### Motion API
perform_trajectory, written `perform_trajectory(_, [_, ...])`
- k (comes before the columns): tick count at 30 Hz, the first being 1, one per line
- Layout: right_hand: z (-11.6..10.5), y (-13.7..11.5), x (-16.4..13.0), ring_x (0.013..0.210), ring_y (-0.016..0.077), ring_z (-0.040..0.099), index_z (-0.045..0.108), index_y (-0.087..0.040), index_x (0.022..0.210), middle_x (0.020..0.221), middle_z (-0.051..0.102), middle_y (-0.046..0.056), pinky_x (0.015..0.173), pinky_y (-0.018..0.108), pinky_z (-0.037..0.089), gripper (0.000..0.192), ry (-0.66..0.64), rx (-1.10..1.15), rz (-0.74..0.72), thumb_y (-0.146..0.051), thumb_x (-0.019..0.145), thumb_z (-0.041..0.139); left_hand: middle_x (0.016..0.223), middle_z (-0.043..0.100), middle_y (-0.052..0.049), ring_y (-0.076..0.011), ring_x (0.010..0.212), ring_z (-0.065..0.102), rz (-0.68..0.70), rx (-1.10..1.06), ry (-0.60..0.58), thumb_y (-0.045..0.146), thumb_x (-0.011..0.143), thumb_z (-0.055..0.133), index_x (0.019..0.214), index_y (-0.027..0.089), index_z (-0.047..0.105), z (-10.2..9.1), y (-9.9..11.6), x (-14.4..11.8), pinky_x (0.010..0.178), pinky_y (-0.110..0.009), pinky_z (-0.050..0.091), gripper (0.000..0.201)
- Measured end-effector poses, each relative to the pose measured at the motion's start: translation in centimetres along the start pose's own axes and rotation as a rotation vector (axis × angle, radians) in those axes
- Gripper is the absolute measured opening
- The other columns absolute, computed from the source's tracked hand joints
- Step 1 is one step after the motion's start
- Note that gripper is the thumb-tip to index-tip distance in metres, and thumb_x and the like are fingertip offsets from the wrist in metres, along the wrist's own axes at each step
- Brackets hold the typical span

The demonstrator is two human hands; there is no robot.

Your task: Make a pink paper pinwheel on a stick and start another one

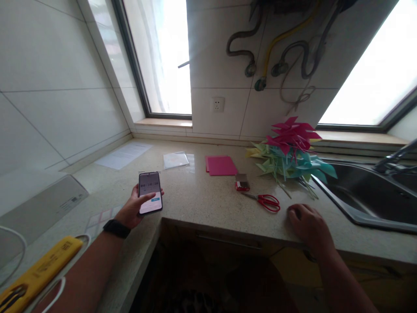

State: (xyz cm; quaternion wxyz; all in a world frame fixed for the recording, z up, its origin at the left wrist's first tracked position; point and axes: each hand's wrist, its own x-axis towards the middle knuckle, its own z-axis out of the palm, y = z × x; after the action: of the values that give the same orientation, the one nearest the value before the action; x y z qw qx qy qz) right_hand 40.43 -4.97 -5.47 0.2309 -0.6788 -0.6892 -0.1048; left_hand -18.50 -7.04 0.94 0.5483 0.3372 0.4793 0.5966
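My left hand (129, 212) is wrapped round a smartphone (150, 180) above the counter's left part, its thumb over the lit screen, which shows a row of digits. My right hand (309, 224) rests on the counter near the front edge, fingers curled in, with nothing seen in them. Just left of it lie red-handled scissors (267, 202), blades pointing left. Behind them is a small red and dark box (242, 182). Pink square paper sheets (222, 165) lie in the middle. A pile of pink, green and blue paper pinwheels (293, 143) is heaped at the back right.
A steel sink (368, 191) with a tap (395, 156) borders the right side. A clear packet (176, 160) and a printed sheet (124, 155) lie at the back left. A yellow power strip (42, 274) with white cables is by my left forearm. A wall socket (217, 104) sits behind.
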Motion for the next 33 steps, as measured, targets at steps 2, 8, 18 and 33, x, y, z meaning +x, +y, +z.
perform_trajectory(2, [0.0,0.0,0.0,0.092,0.0293,0.065,0.067,-0.022,0.091,0.098,0.071,0.010,0.089,0.042,0.046,0.024,0.002,0.000,-0.001,-0.035,0.090,0.046,0.112,0.075,-0.014,-0.0313,0.101,0.075,0.024,0.021,-0.010,0.008,0.067,0.086,0.131,0.024,0.043,0.4,0.1,-0.2,0.080,-0.041,0.062,0.079])
perform_trajectory(8, [0.1,0.1,0.0,0.093,0.0302,0.064,0.066,-0.023,0.090,0.101,0.071,0.010,0.087,0.043,0.046,0.024,0.002,0.001,0.010,-0.036,0.089,0.047,0.114,0.074,-0.015,-0.0328,0.103,0.074,0.019,0.029,-0.046,0.009,0.067,0.085,0.133,0.025,0.043,0.9,0.3,-0.5,0.077,-0.041,0.062,0.080])
perform_trajectory(18, [0.2,0.3,0.0,0.094,0.0296,0.065,0.067,-0.023,0.091,0.100,0.071,0.010,0.089,0.043,0.046,0.023,0.000,-0.001,0.001,-0.035,0.089,0.047,0.117,0.071,-0.014,-0.0387,0.102,0.073,-0.067,-0.133,-0.088,0.023,0.083,0.063,0.141,0.026,0.041,1.8,1.7,-1.4,0.092,-0.062,0.053,0.062])
perform_trajectory(33, [0.4,0.6,0.0,0.094,0.0295,0.065,0.066,-0.023,0.091,0.098,0.070,0.010,0.089,0.043,0.047,0.024,-0.007,-0.002,-0.004,-0.037,0.090,0.046,0.108,0.076,-0.021,-0.0338,0.089,0.077,-0.184,-0.115,-0.019,0.036,0.091,0.055,0.134,0.010,0.056,1.0,1.5,-0.7,0.080,-0.049,0.061,0.050])
